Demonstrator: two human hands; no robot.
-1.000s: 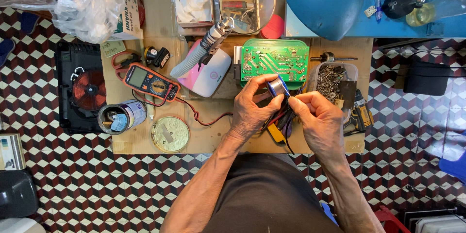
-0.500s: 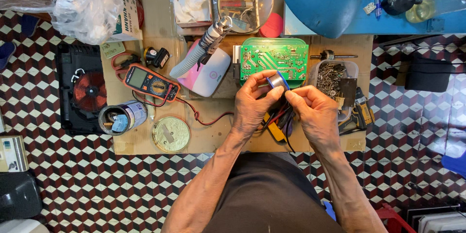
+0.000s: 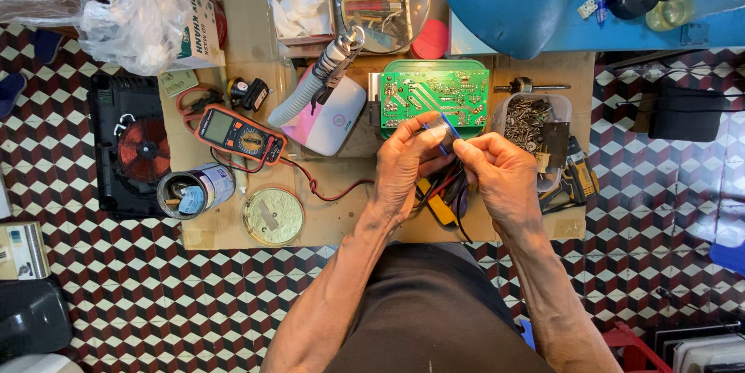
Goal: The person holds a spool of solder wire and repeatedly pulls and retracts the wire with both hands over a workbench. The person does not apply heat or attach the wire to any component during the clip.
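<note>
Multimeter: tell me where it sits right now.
In the head view, the multimeter lies on the bench's left half, left of the left hand, above the tin.

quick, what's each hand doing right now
Left hand: closed on a small roll of tape.
Right hand: pinching the tape's blue end.
</note>
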